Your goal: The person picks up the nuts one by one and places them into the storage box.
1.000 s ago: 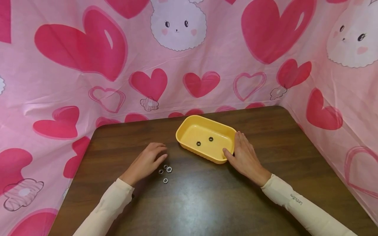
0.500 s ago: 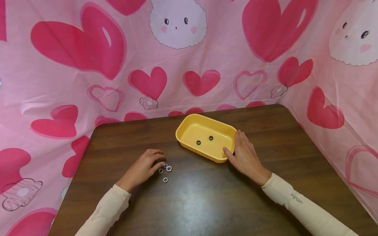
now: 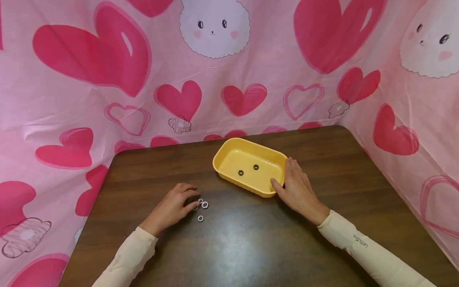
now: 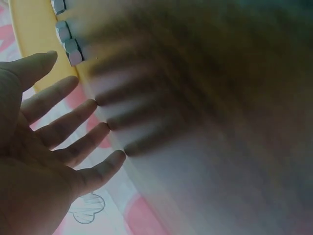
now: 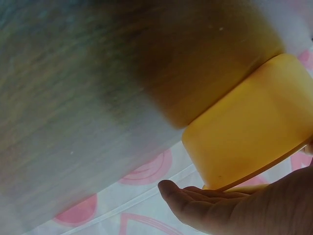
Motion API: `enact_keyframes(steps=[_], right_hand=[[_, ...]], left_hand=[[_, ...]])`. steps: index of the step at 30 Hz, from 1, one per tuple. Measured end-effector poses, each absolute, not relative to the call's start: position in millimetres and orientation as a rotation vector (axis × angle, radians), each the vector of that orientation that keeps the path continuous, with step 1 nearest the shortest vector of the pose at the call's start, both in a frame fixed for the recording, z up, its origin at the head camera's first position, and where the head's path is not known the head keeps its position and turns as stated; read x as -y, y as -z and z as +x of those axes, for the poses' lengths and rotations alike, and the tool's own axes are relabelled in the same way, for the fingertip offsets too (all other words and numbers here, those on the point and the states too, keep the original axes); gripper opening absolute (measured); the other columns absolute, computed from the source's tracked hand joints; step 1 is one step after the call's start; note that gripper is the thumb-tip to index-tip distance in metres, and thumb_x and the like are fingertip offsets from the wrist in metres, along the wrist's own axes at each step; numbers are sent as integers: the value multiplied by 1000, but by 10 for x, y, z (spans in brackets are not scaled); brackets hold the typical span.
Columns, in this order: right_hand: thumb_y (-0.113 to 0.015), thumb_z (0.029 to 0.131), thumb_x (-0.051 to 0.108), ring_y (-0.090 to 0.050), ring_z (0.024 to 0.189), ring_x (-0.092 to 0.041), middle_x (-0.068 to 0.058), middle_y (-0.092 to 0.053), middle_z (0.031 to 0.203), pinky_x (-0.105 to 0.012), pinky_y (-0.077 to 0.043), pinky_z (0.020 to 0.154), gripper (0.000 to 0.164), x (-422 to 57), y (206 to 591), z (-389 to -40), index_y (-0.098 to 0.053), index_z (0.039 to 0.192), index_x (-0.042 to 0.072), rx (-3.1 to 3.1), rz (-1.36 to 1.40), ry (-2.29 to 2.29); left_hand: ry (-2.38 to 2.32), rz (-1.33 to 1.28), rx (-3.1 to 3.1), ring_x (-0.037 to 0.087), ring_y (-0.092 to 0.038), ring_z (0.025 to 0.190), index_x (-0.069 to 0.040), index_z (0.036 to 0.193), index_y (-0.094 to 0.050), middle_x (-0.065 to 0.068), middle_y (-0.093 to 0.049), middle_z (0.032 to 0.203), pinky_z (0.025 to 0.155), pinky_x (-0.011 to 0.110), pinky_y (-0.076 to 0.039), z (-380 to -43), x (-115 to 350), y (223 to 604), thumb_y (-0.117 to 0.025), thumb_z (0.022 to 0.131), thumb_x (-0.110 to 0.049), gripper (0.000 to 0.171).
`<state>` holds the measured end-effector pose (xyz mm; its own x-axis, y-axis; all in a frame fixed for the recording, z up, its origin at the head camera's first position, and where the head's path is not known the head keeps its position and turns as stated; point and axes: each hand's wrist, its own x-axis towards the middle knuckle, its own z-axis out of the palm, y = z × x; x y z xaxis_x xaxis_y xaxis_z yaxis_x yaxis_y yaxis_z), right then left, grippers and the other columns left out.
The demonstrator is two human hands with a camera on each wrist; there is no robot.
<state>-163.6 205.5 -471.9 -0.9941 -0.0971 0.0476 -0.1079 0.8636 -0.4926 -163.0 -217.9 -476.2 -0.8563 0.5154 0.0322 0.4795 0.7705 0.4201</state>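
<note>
In the head view my left hand (image 3: 173, 207) rests low over the wooden table, beside a small group of metal nuts (image 3: 204, 205). Its fingers are spread and loosely bent in the left wrist view, fingertips on the tabletop; the thumb is close to the nuts (image 4: 63, 32) but holds none. One nut is partly hidden by the thumb in the head view. My right hand (image 3: 299, 194) holds the right end of a yellow plastic tray (image 3: 229, 179), thumb over the rim and fingers along the outer side. Two dark-looking nuts (image 3: 256, 167) lie on the tray's floor.
A brown wood-grain table (image 3: 251, 247) carries everything. A single nut (image 3: 200, 218) lies a little nearer than the group. Pink cloth (image 3: 211, 71) with hearts hangs behind the table's far edge and along both sides.
My left hand has come down and slightly nearer, its thumb now over the edge of the nut group. The right hand and the tray have stayed in place.
</note>
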Motion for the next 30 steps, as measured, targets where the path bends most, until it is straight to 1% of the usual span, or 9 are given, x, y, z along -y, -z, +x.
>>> enact_keyframes(steps=[5, 12, 24, 30], right_hand=[[-67, 107, 40, -18, 163, -56, -37, -16, 176, -75, -21, 126, 99, -2052, 4712, -1636, -12, 169, -13, 3018, 165, -802], [-67, 107, 39, -17, 163, -56, -36, -16, 177, -76, -21, 126, 99, -2052, 4716, -1636, -11, 170, -11, 3022, 166, -814], [-66, 107, 40, -17, 164, -56, -36, -15, 177, -76, -21, 127, 99, -2058, 4718, -1632, -11, 170, -12, 3019, 168, -811], [-66, 107, 40, -18, 164, -56, -37, -17, 176, -75, -22, 127, 98, -2061, 4714, -1628, -13, 169, -13, 3011, 171, -807]], left_hand=[[-599, 815, -2908, 36, -60, 138, -7, 136, -77, 14, -67, 148, 113, 64, -52, -1610, 2134, 4768, -87, 97, -26, 45], [-540, 856, -2938, 38, -61, 135, -5, 132, -78, 17, -69, 145, 111, 65, -53, -1610, 2093, 4769, -88, 96, -24, 42], [-463, 859, -2979, 40, -62, 133, -9, 122, -83, 18, -71, 141, 108, 68, -53, -1616, 2033, 4758, -91, 93, -22, 33], [-430, 931, -3010, 40, -65, 126, -7, 113, -84, 18, -74, 134, 105, 68, -55, -1608, 1981, 4738, -92, 92, -18, 25]])
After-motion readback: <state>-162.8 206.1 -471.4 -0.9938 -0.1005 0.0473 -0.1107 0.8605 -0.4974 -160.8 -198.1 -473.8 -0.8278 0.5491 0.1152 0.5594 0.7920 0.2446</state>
